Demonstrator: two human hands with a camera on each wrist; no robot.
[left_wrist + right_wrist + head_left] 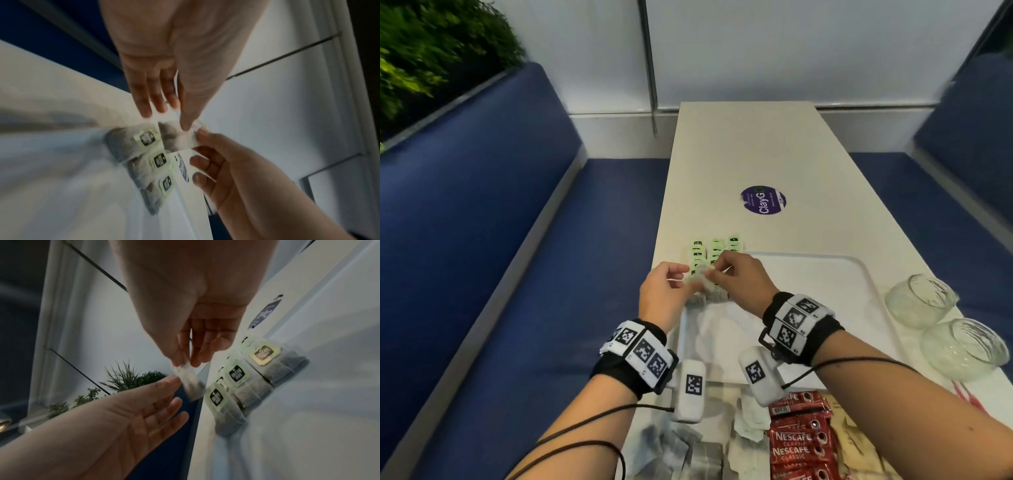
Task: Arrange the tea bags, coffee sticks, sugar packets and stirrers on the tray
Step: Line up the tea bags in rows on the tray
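Above the far left corner of the white tray [808, 291] my two hands hold one grey tea bag [703, 277] [174, 138] [190, 382] between them. My right hand [717, 270] [185, 365] pinches its upper edge with thumb and forefinger. My left hand [681, 279] [180, 123] has its thumb on the bag's other side, the remaining fingers spread. Rows of tea bags with green tags [714, 250] [148, 155] [242, 382] lie just below the hands on that corner. Red Nescafe sticks [798, 442], tan sugar packets [849, 442] and red stirrers [962, 394] lie near me.
Loose grey tea bags [678, 445] lie at the table's near left. Two glass bowls [919, 299] [962, 346] stand right of the tray. A purple sticker [763, 199] marks the table beyond. Blue benches [517, 240] flank the table, whose left edge runs close to the hands.
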